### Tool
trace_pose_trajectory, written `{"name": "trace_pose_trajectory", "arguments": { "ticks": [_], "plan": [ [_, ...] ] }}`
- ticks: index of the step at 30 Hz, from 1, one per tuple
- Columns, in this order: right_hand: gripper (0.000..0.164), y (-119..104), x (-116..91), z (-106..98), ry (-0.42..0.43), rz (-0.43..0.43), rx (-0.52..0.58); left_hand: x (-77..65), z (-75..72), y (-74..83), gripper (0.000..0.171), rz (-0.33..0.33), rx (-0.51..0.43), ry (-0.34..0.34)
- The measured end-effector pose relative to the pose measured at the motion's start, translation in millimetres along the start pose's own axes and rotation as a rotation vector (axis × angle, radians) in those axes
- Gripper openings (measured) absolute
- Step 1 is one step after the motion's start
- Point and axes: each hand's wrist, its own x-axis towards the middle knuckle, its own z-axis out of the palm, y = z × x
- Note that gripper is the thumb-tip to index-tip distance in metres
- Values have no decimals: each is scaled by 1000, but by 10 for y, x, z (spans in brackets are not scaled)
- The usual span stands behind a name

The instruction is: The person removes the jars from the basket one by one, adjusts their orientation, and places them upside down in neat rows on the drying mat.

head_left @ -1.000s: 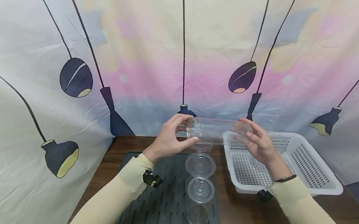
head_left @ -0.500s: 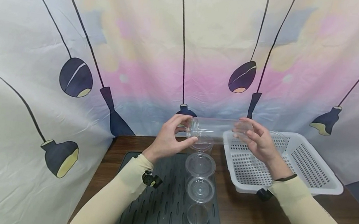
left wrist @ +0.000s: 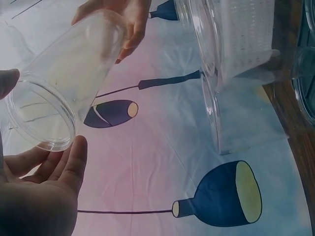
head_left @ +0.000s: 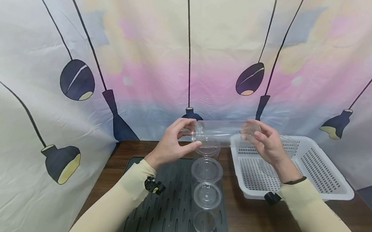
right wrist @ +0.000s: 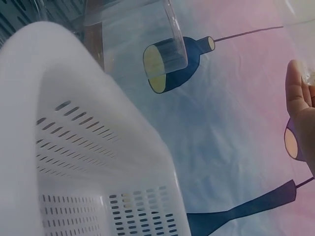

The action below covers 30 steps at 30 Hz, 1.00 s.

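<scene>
A clear cylindrical plastic jar (head_left: pixel 223 133) lies nearly level in the air, held between both hands. My left hand (head_left: pixel 173 141) grips its ridged rim end, thumb below and fingers above in the head view. At the opposite end, my right hand (head_left: pixel 268 143) holds the jar with its fingers wrapped around the smooth base. The left wrist view shows the round rim of the jar (left wrist: pixel 42 110) between thumb and fingers; whether a lid sits on it I cannot tell. Below stand several clear jars (head_left: pixel 207 195) in a row.
A dark grey ridged mat (head_left: pixel 159 211) lies under the standing jars on the brown wooden table (head_left: pixel 252 229). To the right is a white perforated basket (head_left: pixel 331 176) with a clear container (head_left: pixel 290 142) in it. A printed cloth (head_left: pixel 158 52) hangs behind.
The right-hand end of the held jar has risen slightly along with my right hand. Both hands keep their grip, and the standing jars stay in place.
</scene>
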Motion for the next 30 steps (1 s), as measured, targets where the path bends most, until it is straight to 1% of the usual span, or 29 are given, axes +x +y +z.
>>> {"name": "trace_pose_trajectory", "arguments": {
  "ticks": [6, 11, 16, 19, 24, 26, 30],
  "plan": [
    [28, -39, 65, 29, 14, -25, -71, -29, -91, -26, 70, -56, 29, -52],
    [29, -80, 93, 48, 40, -14, -94, -111, -204, -73, 75, -79, 74, -74],
    [30, -116, 132, 72, 54, 8, -114, -209, -310, -129, 74, -94, 129, -78],
    [30, -133, 158, 87, 69, 11, -124, -264, -357, -165, 73, -100, 165, -63],
    [32, -160, 186, 101, 39, 4, -122, -368, -443, -221, 72, -121, 237, -35],
    [32, -170, 192, 102, 26, 0, -135, -419, -483, -249, 72, -139, 269, -41],
    [33, -181, 195, 99, 27, -2, -167, -542, -554, -330, 76, -193, 347, -80]
  ]
}}
